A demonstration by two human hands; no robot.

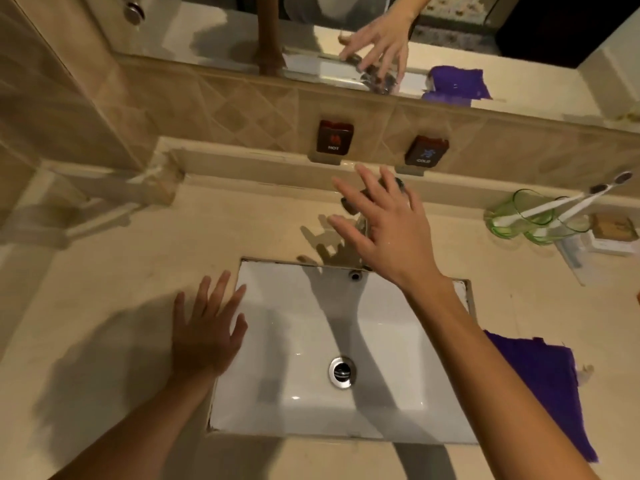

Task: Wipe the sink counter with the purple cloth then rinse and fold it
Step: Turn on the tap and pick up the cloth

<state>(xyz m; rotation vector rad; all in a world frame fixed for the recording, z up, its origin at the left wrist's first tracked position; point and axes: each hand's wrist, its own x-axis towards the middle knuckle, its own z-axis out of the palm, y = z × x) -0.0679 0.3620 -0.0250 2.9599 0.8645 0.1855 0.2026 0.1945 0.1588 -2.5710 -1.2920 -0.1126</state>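
Head view: right hand (pixel 384 226) reaches forward over the tap (pixel 388 185) at the back of the sink (pixel 294 341), fingers (pixel 349 199) straight and spread, gripping nothing; the tap is mostly hidden under the palm, so whether the hand touches it I cannot tell. Left hand (pixel 207 330) hovers flat at the left rim of the sink, fingers (pixel 214 292) spread and relaxed, holding nothing, tips pointing toward the wall. Purple cloth (pixel 543 379) lies on the beige desk (pixel 104 271) just right of the sink, behind and to the right of the right-hand fingers, partly covered by the right forearm, one end hanging toward the front edge. Drain (pixel 341 372) sits in the basin between the two arms. Beyond the right fingers, on the wall, a red hot tag (pixel 334 138) and a dark cold tag (pixel 426 152) side by side. Far right of the fingers, a green glass cup (pixel 519 216) with white toothbrushes (pixel 568 202) leaning out, and a small box (pixel 613 230) just beside it. Mirror (pixel 346 36) above shows the hand and cloth reflected.
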